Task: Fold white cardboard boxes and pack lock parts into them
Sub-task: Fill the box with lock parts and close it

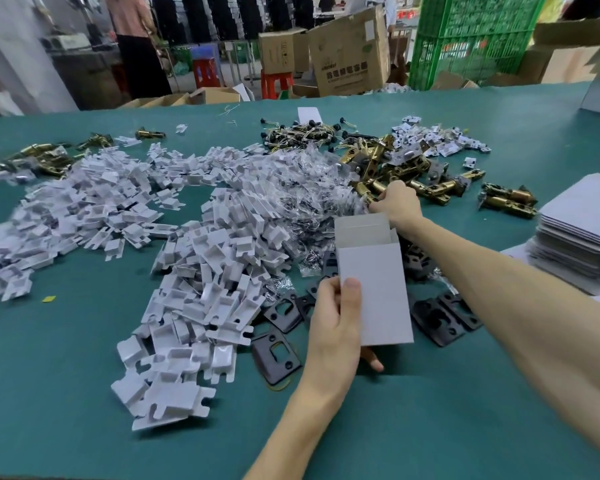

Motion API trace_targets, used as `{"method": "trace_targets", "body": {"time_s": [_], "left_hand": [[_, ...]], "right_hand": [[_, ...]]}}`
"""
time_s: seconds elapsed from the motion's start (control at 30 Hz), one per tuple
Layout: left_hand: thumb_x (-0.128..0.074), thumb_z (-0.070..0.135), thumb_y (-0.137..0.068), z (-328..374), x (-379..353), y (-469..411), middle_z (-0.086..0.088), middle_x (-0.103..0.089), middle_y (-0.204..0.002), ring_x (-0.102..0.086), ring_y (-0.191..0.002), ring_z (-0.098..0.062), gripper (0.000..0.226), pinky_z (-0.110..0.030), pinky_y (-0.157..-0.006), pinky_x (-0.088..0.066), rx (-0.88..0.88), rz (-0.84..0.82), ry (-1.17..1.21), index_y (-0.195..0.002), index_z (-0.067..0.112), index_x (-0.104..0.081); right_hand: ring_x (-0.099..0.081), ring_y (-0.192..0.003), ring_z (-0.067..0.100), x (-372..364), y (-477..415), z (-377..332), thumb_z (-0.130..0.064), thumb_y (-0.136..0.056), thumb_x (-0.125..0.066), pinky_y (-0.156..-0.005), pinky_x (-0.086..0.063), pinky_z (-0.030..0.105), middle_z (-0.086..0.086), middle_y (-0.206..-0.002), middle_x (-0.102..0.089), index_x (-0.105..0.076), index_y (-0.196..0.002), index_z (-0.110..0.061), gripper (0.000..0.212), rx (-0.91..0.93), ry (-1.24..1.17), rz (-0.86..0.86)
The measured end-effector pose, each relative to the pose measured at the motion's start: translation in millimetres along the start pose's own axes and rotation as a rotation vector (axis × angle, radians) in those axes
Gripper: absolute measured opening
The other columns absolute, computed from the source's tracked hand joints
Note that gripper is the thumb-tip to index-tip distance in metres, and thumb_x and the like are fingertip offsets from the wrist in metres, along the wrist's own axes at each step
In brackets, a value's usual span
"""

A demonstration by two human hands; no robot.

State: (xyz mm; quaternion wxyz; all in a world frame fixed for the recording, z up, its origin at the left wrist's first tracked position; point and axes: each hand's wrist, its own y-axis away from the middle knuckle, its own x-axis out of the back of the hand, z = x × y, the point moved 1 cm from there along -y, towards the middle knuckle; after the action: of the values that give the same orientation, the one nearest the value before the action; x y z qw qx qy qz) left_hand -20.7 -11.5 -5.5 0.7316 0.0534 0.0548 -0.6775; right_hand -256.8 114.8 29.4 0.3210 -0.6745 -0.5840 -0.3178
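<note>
Left-hand grip (333, 327) is clamped on the white box (374, 289), thumb flat across the near panel and the other fingers behind and beneath. The box is held off the green surface (84, 393), tilted slightly, with its top open, flaps raised and the mouth turned away from the camera. Right-hand grip (397, 202) is just past the box mouth, at the near edge of the latch heap (426, 190). Its fingers are curled onto one brass latch (365, 192) and it appears to pinch it, though the fingertips are mostly hidden behind the hand. Black strike plates (281, 355) lie scattered on the surface under and beside the box. A large spread of white card inserts (201, 289) covers the left and centre. Clear screw bags (302, 188) are heaped between the inserts and the latches. A stack of flat box blanks (582, 237) sits at the right edge.
</note>
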Motion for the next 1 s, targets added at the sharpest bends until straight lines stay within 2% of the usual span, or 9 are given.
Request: {"method": "trace_targets", "body": {"time_s": [0.13, 0.27, 0.37, 0.43, 0.57, 0.67, 0.8, 0.9, 1.0], "left_hand": [[-0.050, 0.054, -0.101, 1.3, 0.7, 1.0, -0.001, -0.066, -0.084, -0.064, -0.061, -0.021, 0.042, -0.034, -0.042, -0.055, -0.006, 0.004, 0.016, -0.114, 0.014, -0.051], [-0.053, 0.049, -0.102, 3.6, 0.5, 2.6, -0.009, -0.067, -0.096, -0.066, -0.066, -0.018, 0.040, -0.033, -0.044, -0.055, -0.011, -0.008, 0.026, -0.118, 0.013, -0.052], [-0.058, 0.039, -0.104, 6.0, 1.0, 4.8, -0.011, -0.069, -0.107, -0.071, -0.078, -0.018, 0.030, -0.035, -0.047, -0.057, -0.016, 0.007, 0.019, -0.121, 0.015, -0.054], [-0.064, 0.037, -0.102, 7.8, 1.1, 6.6, -0.010, -0.071, -0.110, -0.074, -0.086, -0.019, 0.029, -0.037, -0.054, -0.060, -0.065, 0.051, 0.001, -0.120, 0.015, -0.056], [-0.069, 0.049, -0.094, 10.7, 0.8, 11.5, 0.000, -0.074, -0.111, -0.072, -0.100, -0.017, 0.040, -0.041, -0.083, -0.062, -0.174, 0.121, -0.047, -0.118, 0.018, -0.061], [-0.066, 0.053, -0.094, 11.8, 1.7, 13.1, -0.001, -0.073, -0.111, -0.070, -0.101, -0.016, 0.043, -0.035, -0.086, -0.059, -0.211, 0.115, -0.059, -0.118, 0.017, -0.062], [-0.069, 0.046, -0.092, 11.1, 3.6, 13.6, 0.002, -0.074, -0.113, -0.070, -0.105, -0.014, 0.042, -0.023, -0.083, -0.056, -0.166, 0.020, -0.001, -0.121, 0.018, -0.061], [-0.075, 0.038, -0.086, 9.8, 5.7, 11.3, -0.002, -0.076, -0.114, -0.070, -0.109, -0.019, 0.043, -0.030, -0.087, -0.059, -0.103, -0.099, 0.012, -0.119, 0.015, -0.062], [-0.077, 0.031, -0.085, 10.0, 7.8, 10.0, -0.006, -0.076, -0.118, -0.070, -0.112, -0.022, 0.043, -0.033, -0.090, -0.059, -0.091, -0.143, 0.037, -0.121, 0.012, -0.061]], "right_hand": [[-0.047, -0.070, 0.030, 15.0, 19.3, -4.1, -0.018, -0.097, -0.053, -0.065, -0.038, 0.036, 0.013, -0.085, -0.051, -0.045, -0.067, -0.007, 0.033, 0.061, -0.029, 0.080], [-0.053, -0.067, 0.033, 61.1, 49.2, -3.9, -0.025, -0.109, -0.041, -0.060, -0.037, 0.035, 0.015, -0.074, -0.055, -0.043, -0.060, -0.007, 0.052, 0.167, -0.052, 0.194], [-0.068, -0.061, 0.020, 101.0, 77.3, -4.2, -0.027, -0.110, -0.039, -0.059, -0.052, 0.042, 0.020, -0.076, -0.069, -0.056, -0.075, 0.004, 0.050, 0.175, -0.236, 0.195], [-0.062, -0.049, 0.008, 123.7, 100.0, -7.4, -0.029, -0.110, -0.041, -0.063, -0.055, 0.045, 0.025, -0.080, -0.071, -0.061, -0.091, 0.011, 0.048, 0.251, -0.301, 0.214], [-0.065, -0.058, 0.019, 153.9, 148.6, -23.4, -0.031, -0.108, -0.048, -0.054, -0.053, 0.036, 0.016, -0.077, -0.071, -0.066, -0.095, 0.001, 0.039, 0.466, -0.353, 0.207], [-0.059, -0.053, 0.005, 160.8, 178.0, -37.2, -0.028, -0.107, -0.050, -0.049, -0.041, 0.011, -0.001, -0.073, -0.064, -0.067, -0.093, -0.006, 0.031, 0.608, -0.238, 0.200], [-0.048, -0.071, 0.004, 163.2, 193.2, -46.2, -0.014, -0.106, -0.051, -0.060, -0.040, 0.006, -0.003, -0.090, -0.054, -0.067, -0.103, -0.004, 0.019, 0.696, 0.021, 0.243], [-0.047, -0.071, 0.002, 166.8, 196.2, -48.2, -0.013, -0.105, -0.054, -0.057, -0.036, 0.006, -0.001, -0.097, -0.054, -0.068, -0.108, -0.002, 0.018, 0.702, 0.130, 0.281], [-0.059, -0.076, 0.018, 160.2, 199.3, -48.8, -0.017, -0.103, -0.057, -0.067, -0.041, 0.018, 0.004, -0.098, -0.061, -0.072, -0.106, -0.003, 0.020, 0.713, 0.203, 0.189]]}}
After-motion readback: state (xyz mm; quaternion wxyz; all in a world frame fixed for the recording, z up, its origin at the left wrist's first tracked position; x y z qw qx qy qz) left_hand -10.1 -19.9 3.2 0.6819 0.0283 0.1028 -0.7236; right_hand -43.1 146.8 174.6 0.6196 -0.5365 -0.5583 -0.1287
